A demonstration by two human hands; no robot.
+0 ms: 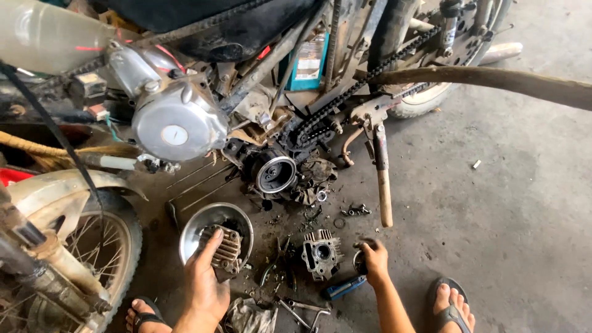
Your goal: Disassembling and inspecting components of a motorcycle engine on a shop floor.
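Two hands work at floor level: the left hand (206, 280) grips a finned engine part (223, 250) over the metal bowl (197, 229), the right hand (373, 258) closes on a small round piece beside the cylinder head (320, 253).

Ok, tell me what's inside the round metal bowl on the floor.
The round metal bowl holds a grey finned engine cylinder block, with the left hand resting on it. Whatever lies beneath the block is covered.
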